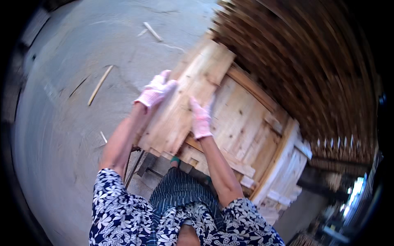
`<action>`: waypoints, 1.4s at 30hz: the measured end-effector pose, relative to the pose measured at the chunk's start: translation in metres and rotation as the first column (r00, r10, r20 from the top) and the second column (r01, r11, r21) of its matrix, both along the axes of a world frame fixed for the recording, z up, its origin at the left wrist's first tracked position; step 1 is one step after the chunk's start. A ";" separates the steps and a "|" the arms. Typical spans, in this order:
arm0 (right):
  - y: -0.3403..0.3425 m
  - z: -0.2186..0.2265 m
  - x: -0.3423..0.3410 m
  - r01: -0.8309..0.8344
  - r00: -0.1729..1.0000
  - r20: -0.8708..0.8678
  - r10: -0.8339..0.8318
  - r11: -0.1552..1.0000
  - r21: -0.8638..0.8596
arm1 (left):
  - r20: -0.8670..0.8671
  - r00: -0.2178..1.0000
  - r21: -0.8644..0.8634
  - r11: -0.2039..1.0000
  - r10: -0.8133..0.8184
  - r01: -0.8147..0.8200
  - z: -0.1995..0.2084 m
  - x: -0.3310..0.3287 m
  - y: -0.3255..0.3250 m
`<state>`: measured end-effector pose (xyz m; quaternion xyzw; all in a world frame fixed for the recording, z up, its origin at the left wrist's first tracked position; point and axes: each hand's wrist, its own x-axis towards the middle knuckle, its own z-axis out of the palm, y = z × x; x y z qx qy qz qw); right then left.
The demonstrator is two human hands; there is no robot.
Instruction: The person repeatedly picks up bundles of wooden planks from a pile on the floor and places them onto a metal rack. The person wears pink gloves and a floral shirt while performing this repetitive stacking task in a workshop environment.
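Observation:
Both my hands wear pale pink knitted gloves and are somewhat blurred. A wide, knotty wooden board (189, 88) lies slanting in front of me, over the left part of a stack of wood. My left hand (156, 88) is at the board's left edge, its thumb toward the top face. My right hand (200, 119) grips the opposite edge, thumb on top; some of its fingers are hidden. To the right of the board, pale planks (242, 115) lie side by side, with narrower wooden strips (250, 87) along their far edge.
A tall stack of thin brown wood strips (295, 57) rises at the far right. Loose wood sticks (100, 85) lie on the grey concrete floor (61, 135) at left. Dark metal legs (141, 164) show below the board. More stacked wood (283, 176) stands at right.

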<state>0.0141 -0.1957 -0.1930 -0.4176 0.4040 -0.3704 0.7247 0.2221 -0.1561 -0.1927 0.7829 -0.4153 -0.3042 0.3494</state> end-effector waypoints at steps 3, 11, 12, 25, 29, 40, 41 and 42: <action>-0.011 -0.015 -0.020 -0.284 0.869 -0.474 0.139 0.926 -0.249 | 0.139 0.990 0.038 0.999 -0.032 0.027 -0.009 0.005 -0.002; -0.067 0.097 -0.305 -0.238 -0.189 -0.862 -0.470 0.874 -0.424 | 0.456 0.890 0.184 0.981 -0.026 -0.065 0.003 0.008 0.001; -0.063 0.078 -0.367 -0.030 -0.210 -0.908 -0.361 0.931 -0.363 | 0.465 0.886 0.168 0.982 0.000 -0.088 0.014 0.006 -0.016; -0.068 0.069 -0.389 -0.066 0.267 -0.946 -0.182 0.976 -0.206 | 0.411 0.912 0.302 0.942 0.012 -0.148 0.058 -0.038 -0.040; -0.058 0.097 -0.241 -0.193 0.551 -0.834 0.010 0.974 -0.116 | 0.371 0.928 0.368 0.912 0.036 -0.182 0.064 -0.029 -0.028; -0.048 0.021 -0.031 -0.262 0.357 -0.931 -0.083 0.947 -0.185 | 0.266 0.964 0.304 0.948 0.011 -0.094 0.049 -0.031 -0.037; -0.051 0.016 -0.035 -0.307 0.388 -0.918 -0.083 0.927 -0.213 | 0.243 0.970 0.260 0.964 -0.017 -0.049 0.039 -0.025 -0.034; -0.057 0.013 -0.043 -0.335 0.419 -0.903 -0.091 0.909 -0.247 | 0.282 0.959 0.258 0.962 0.018 -0.094 0.040 -0.030 -0.035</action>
